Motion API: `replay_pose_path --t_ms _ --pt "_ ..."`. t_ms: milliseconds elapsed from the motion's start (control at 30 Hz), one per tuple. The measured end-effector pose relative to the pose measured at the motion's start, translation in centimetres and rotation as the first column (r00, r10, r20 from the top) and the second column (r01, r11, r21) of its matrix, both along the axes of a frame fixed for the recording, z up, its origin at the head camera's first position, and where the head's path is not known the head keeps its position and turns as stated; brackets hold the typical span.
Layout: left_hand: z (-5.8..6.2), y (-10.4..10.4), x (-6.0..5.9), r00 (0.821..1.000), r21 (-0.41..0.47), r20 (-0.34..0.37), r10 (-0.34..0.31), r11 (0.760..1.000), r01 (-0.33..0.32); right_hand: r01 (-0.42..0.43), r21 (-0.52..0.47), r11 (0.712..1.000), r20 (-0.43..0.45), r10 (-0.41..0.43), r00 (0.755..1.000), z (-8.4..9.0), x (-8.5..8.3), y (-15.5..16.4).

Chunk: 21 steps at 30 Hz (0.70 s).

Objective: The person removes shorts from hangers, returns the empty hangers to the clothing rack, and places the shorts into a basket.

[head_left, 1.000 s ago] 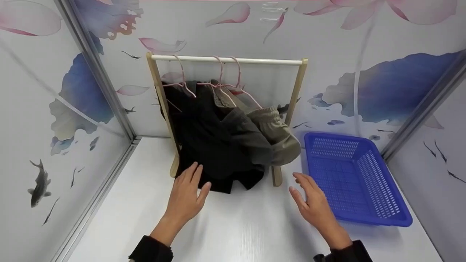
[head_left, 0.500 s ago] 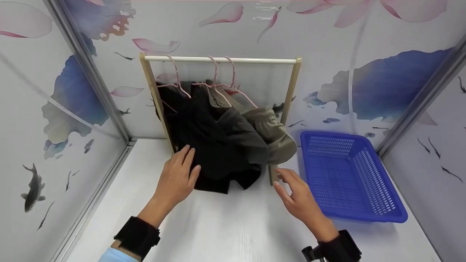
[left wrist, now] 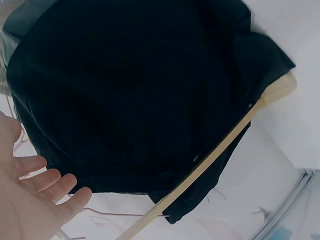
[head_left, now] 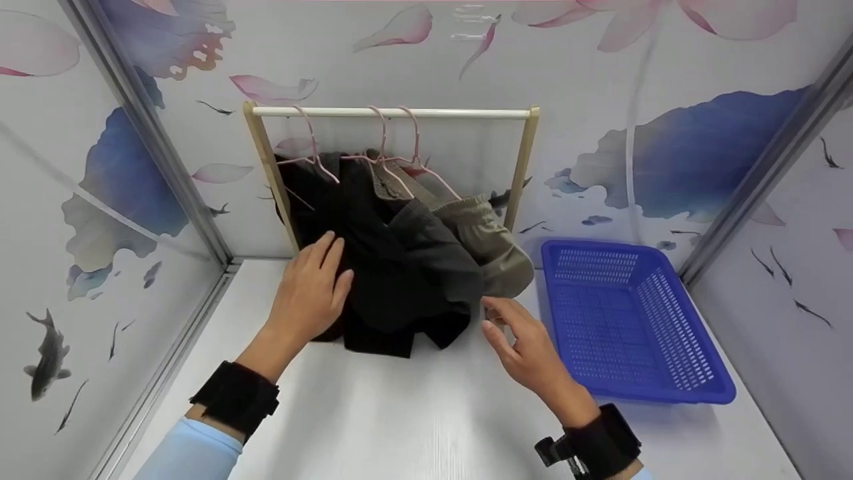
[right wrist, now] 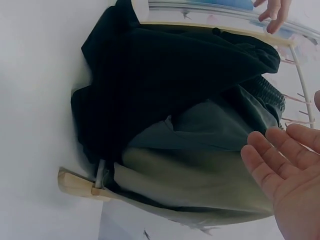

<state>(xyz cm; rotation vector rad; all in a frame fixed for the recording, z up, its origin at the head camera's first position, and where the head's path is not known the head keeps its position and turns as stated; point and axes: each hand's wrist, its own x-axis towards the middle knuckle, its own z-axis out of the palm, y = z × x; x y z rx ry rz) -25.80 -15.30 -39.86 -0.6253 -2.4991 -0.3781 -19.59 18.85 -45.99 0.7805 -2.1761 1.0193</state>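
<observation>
"The left hand (head_left: 303, 290) has reached farther in, before the black garment (head_left: 393, 287), and the right hand (head_left: 523, 343) has come left toward it."

"Holding anything?"

"Neither is. The left's fingers are nearly straight, the right's loosely bent; whether they touch cloth, I can't tell."

"So what keeps everything up?"

"Pink hangers (head_left: 416, 133) on the rack (head_left: 460, 114), likely taking all the weight. They sit left to middle, so black overlaps the grey garment (head_left: 436, 247), and that the khaki shorts (head_left: 496, 257). The blue basket (head_left: 653, 395) stands right, on the table (head_left: 426, 413)."
</observation>
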Motion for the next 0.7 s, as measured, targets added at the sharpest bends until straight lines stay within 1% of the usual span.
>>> replay_pose_path --t_ms 133,267,400,567,700 --pt "0.9 -0.1 -0.9 1.0 -0.014 0.022 0.009 1.0 -0.009 0.002 -0.011 1.0 0.013 -0.002 1.0 0.3 -0.6 -0.4" --pt "1.7 -0.1 -1.8 1.0 -0.03 0.028 0.007 1.0 -0.006 -0.016 -0.03 0.999 0.013 0.016 1.0 0.6 -1.2 -0.8" --pt "2.5 -0.2 -2.5 1.0 -0.042 0.012 -0.001 0.999 0.002 -0.041 -0.05 0.998 0.011 0.042 0.999 1.0 -1.7 -1.2" --pt "3.3 -0.4 -3.7 1.0 -0.083 0.004 0.017 0.996 -0.017 -0.064 -0.063 0.996 0.011 0.064 0.998 1.6 -2.4 -1.7" --pt "3.9 -0.4 -4.7 1.0 -0.118 0.008 0.026 0.993 -0.025 -0.074 -0.072 0.995 0.027 0.077 0.997 2.1 -2.9 -2.1"
